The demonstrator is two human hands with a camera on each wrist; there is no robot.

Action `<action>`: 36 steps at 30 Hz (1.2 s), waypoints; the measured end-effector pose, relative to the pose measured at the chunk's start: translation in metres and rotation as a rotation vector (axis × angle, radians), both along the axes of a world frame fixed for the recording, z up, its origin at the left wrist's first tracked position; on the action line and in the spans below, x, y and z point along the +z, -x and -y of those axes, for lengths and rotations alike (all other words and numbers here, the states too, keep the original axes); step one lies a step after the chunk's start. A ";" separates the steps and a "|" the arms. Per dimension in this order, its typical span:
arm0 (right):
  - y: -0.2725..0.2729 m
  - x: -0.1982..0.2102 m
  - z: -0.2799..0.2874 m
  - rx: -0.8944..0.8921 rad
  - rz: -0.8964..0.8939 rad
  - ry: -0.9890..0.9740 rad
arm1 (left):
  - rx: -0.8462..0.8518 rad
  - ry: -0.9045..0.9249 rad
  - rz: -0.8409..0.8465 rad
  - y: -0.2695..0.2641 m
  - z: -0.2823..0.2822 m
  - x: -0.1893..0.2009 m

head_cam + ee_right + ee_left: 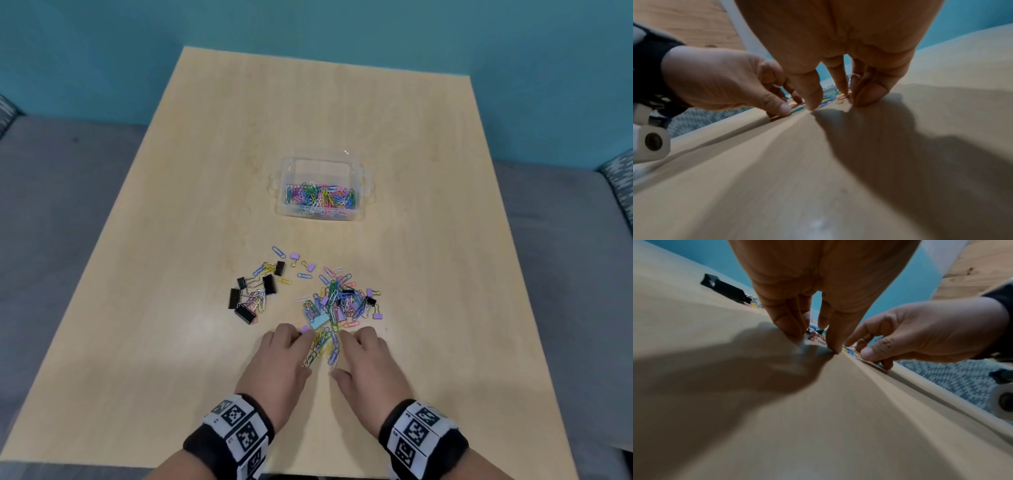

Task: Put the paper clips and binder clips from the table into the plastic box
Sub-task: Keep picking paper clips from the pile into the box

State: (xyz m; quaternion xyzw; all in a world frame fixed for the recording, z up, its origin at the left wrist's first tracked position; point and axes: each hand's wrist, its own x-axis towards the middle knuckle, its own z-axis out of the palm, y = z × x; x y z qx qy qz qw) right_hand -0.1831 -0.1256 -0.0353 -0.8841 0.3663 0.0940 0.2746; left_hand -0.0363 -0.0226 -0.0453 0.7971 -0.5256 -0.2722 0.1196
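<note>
— Done so far? Clear plastic box [321, 164], mid desk [171, 240], approx. a third full of coloured wire paper clips [320, 197].

— Left: mixed clips pile [339, 301], black binder clips [251, 294] (untouched), nr front edge. Left hand [279, 363] & right hand [371, 365]: fingers curled, raking clips together.

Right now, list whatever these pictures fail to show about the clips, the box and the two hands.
- Head view: both hands, left hand and right hand, cover their fingertips, so any grip on the paper clips is unclear.
- Wrist views: motion blur and shadow hide what the fingers touch.
- Plastic box: clips too small to count; binder clips inside cannot be told.
- Black binder clips: only one shows in the left wrist view.
</note>
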 end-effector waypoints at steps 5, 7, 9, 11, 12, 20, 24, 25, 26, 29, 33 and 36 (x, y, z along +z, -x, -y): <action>-0.028 -0.008 0.001 0.009 0.040 0.013 | -0.050 -0.010 0.073 0.002 0.022 -0.004; -0.033 -0.011 0.005 0.006 0.026 0.021 | -0.059 -0.023 0.090 -0.001 0.027 -0.006; -0.034 -0.013 0.009 0.015 0.025 0.035 | -0.073 -0.049 0.096 -0.004 0.029 -0.007; -0.035 -0.014 0.012 0.043 0.020 0.040 | -0.079 -0.067 0.107 -0.006 0.031 -0.006; -0.035 -0.014 0.014 0.061 0.017 0.044 | -0.082 -0.065 0.109 -0.007 0.033 -0.005; -0.032 -0.006 0.031 0.286 -0.154 0.226 | -0.155 -0.062 0.137 -0.015 0.039 0.003; -0.028 -0.009 0.038 0.328 -0.172 0.218 | -0.080 -0.074 0.090 -0.019 0.038 0.001; -0.028 -0.008 0.040 0.332 -0.166 0.211 | -0.016 -0.070 0.066 -0.021 0.038 0.001; -0.029 -0.006 0.042 0.316 -0.148 0.200 | 0.050 -0.076 0.044 -0.024 0.037 0.000; -0.031 -0.004 0.051 0.132 -0.079 0.047 | 0.206 -0.065 -0.121 -0.035 0.035 0.002; -0.029 0.010 0.070 -0.211 0.078 -0.351 | 0.456 -0.020 -0.455 -0.054 0.045 0.018; -0.052 0.027 0.101 -0.381 0.204 -0.492 | 0.592 0.067 -0.622 -0.078 0.076 0.040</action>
